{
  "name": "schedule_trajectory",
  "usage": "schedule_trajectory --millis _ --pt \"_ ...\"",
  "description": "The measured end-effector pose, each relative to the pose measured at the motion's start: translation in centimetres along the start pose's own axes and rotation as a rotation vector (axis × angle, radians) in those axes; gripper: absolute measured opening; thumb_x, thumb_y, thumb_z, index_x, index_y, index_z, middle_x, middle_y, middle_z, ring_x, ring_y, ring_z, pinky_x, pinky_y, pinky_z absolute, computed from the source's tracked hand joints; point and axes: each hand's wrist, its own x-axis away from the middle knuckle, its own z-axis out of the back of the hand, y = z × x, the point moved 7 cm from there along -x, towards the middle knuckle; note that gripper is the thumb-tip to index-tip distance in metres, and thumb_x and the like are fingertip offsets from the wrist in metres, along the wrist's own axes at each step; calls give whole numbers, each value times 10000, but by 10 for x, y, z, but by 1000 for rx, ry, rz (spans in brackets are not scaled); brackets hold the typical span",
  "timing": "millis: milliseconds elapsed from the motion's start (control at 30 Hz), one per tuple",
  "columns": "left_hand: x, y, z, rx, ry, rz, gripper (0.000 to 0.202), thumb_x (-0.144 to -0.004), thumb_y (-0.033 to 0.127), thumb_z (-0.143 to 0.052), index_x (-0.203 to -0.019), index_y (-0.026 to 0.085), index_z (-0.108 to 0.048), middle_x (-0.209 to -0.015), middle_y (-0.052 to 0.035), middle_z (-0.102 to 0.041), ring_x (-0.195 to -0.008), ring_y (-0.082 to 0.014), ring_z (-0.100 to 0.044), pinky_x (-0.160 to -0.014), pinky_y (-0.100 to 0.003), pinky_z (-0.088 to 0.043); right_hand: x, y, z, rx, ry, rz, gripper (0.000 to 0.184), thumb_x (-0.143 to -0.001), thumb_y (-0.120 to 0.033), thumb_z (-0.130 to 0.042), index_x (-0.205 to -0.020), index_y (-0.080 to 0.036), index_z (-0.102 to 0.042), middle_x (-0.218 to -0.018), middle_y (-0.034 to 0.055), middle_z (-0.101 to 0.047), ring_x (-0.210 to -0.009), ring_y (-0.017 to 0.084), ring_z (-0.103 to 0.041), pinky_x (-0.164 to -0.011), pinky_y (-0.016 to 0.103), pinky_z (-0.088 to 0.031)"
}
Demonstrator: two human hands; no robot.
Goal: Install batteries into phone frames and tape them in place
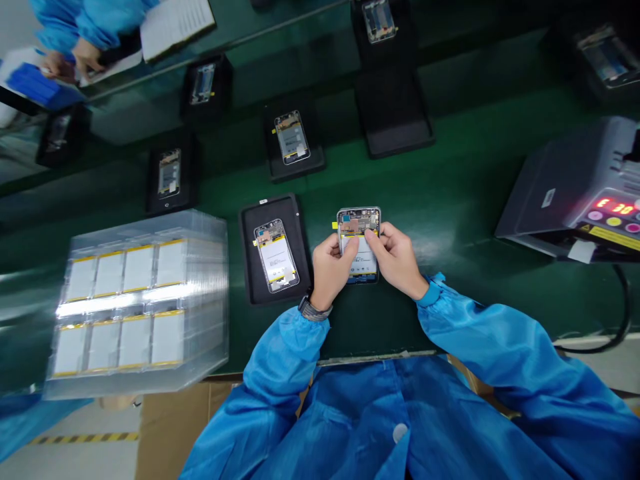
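Left hand [330,268] and right hand [399,260] together here — both clamped on the open phone [363,253], thumbs [352,247] across its face, likely to keep it steady over the green bench [440,190]. Another phone [276,257] lies in the black tray [252,275] just beside, presumably shielded from scratches.

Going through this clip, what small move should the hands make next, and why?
Probably a light press of both thumbs along the upper end of the battery: the left hand and right hand hold the opened phone from either side, thumbs resting near that end.
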Motion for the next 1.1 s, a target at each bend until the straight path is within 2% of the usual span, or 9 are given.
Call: schedule_trajectory --millis 200,533,700,933,1033,1100 --pt "3 0 -1 -25 41 -13 297 -835 445 -737 -854 150 -716 -746 -14 -684 -638 -125 -580 -578 -223 -474 3 4 4 144 56 77 411 -943 -628 -619 -879 -224 -571 -651 -16 -596 -530 126 -479 -490 253 -361" --pt "6 1 -2 -54 40 -35 318 -869 471 -712 -849 154 -696 -748 -11 -663 -659 -127 -562 -596 -221 -457 6 0 4 206 74 113 406 -953 -625 -603 -923 -220 -600 -662 -13 -611 -554 133 -496 -512 254 -365" --pt "5 1 -4 -47 16 -49 258 -896 403 -682 -909 147 -701 -783 -20 -670 -685 -133 -562 -625 -227 -460 5 -3 3 248 54 140 338 -987 -553 -582 -987 -216 -612 -683 -11 -628 -566 137 -527 -524 261 -368" --pt "7 5 -1 -102 82 -59 256 -876 406 -703 -880 151 -719 -741 -8 -649 -646 -126 -530 -599 -227 -427 6 -13 3 386 96 211 378 -983 -507 -573 -756 -215 -494 -565 -42 -487 -508 107 -375 -525 269 -290" --pt "7 5 0 -117 110 -65 275 -860 427 -721 -851 152 -714 -716 -1 -634 -637 -124 -519 -589 -225 -418 6 -12 3 360 90 200 395 -968 -527 -593 -746 -217 -492 -566 -41 -486 -514 109 -373 -535 269 -297" --pt "8 5 0 -123 113 -68 276 -863 428 -719 -847 152 -712 -707 0 -627 -635 -124 -513 -581 -223 -413 6 -8 3 301 78 161 368 -957 -556 -609 -817 -222 -544 -600 -33 -531 -525 120 -413 -532 267 -313"
